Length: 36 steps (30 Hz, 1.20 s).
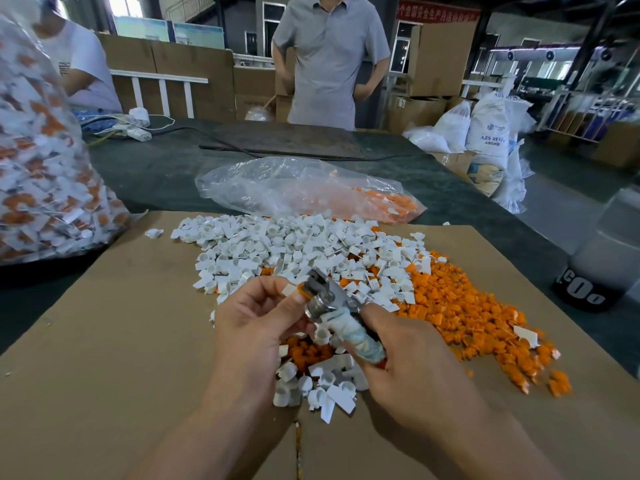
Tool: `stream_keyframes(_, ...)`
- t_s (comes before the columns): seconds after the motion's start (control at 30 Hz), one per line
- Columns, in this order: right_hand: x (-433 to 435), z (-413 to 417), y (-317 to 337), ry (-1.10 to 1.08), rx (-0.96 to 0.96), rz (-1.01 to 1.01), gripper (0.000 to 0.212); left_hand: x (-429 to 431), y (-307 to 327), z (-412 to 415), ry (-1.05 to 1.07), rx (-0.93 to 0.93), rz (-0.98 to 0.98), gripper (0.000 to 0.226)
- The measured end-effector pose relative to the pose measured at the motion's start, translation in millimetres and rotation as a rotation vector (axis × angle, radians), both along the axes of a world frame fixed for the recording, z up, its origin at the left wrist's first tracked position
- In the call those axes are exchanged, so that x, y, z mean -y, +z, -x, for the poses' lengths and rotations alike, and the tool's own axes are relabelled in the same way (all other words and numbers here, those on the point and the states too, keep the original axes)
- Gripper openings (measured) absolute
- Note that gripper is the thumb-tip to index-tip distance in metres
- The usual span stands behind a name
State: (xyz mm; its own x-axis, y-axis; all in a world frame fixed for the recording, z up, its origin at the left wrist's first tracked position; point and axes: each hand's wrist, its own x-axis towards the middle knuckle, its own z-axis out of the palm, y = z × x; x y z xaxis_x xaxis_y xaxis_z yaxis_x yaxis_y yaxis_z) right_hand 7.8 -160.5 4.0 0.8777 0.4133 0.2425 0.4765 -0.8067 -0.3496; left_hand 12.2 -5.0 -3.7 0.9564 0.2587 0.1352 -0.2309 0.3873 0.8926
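My right hand (pixel 398 355) grips the cloth-wrapped handle of a metal hand tool (pixel 332 299) that points up and to the left over the cardboard sheet (pixel 104 341). My left hand (pixel 256 323) pinches a small orange and white plastic part (pixel 297 291) against the tool's metal head. Behind and under both hands lies a heap of white plastic caps (pixel 277 244). To its right spreads a heap of orange plastic parts (pixel 467 306).
A clear bag (pixel 304 188) with orange parts lies behind the heaps. A large full bag of assembled parts (pixel 38 150) stands at the left. A dark container (pixel 595 271) sits at the right. One person stands beyond the table (pixel 156 168), another at far left.
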Motion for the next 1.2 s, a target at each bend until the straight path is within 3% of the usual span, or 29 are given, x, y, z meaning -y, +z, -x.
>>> stream_keyframes(0.07,0.8,-0.2,-1.5,-0.009,0.031,-0.007,0.016,0.8,-0.4,0.2,-0.008,0.002,0.042,0.004)
stream_keyframes(0.2,10.0,-5.2,-4.1,-0.045,0.063,-0.03,0.019,-3.7,0.7,-0.2,0.011,-0.034,0.082,0.003)
stream_keyframes(0.37,34.0,-22.8,-3.2,-0.287,0.173,-0.086,0.047,-34.3,5.4,-11.4,0.208,-0.131,0.446,0.016)
stream_keyframes(0.5,51.7,-36.2,-7.3,-0.458,0.142,0.027,0.064,-46.9,1.1,-18.5,0.317,-0.236,0.65,0.028)
stream_keyframes(0.63,60.6,-45.1,-10.4,-0.524,0.088,0.093,0.071,-63.5,-4.6,-27.0,0.346,-0.364,0.683,0.029)
stream_keyframes(0.83,62.4,-52.4,-13.7,-0.534,0.003,0.116,0.078,-84.5,-6.3,-31.2,0.409,-0.336,0.841,0.03)
stream_keyframes(0.9,62.8,-53.4,-15.2,-0.537,-0.015,0.115,0.079,-86.3,-5.8,-31.8,0.413,-0.376,0.793,0.029)
stream_keyframes(0.97,63.0,-54.4,-16.3,-0.537,-0.024,0.105,0.079,-78.5,-3.2,-29.4,0.373,-0.386,0.567,0.024)
stream_keyframes(1.07,61.7,-56.4,-18.0,-0.527,-0.043,0.101,0.081,-56.9,-0.3,-24.2,0.393,-0.224,0.224,0.017)
stream_keyframes(1.2,60.4,-57.6,-20.4,-0.518,-0.067,0.098,0.081,-66.9,1.9,-27.4,0.429,-0.253,0.39,0.01)
